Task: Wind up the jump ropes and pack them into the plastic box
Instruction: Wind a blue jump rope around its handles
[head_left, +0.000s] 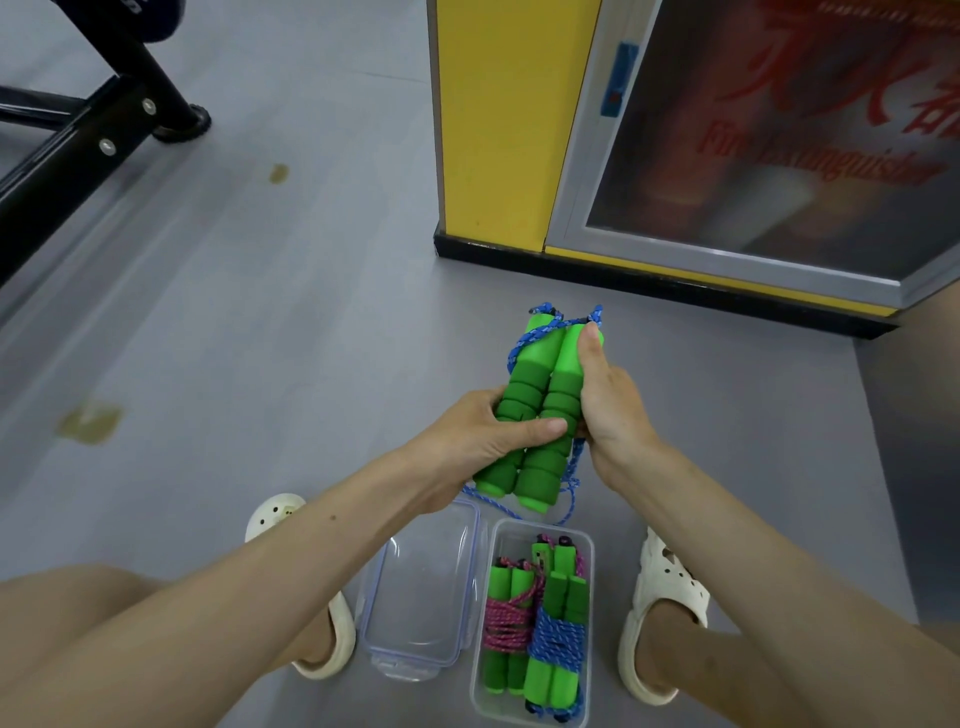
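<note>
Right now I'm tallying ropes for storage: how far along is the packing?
Done: two wound ropes, pink and blue, lie in the box. In hand: a third rope, held by both hands, its blue cord barely wound. Left: winding, packing, and the lid, lying beside the box.

Bright, even indoor light with only faint, soft shadows. The hands' grip at centre is fairly sharp. Beyond the grip to the right, the cabinet glass (779, 130) looks smeared and blurred. Wide-angle distortion bends lines near the edges.
</note>
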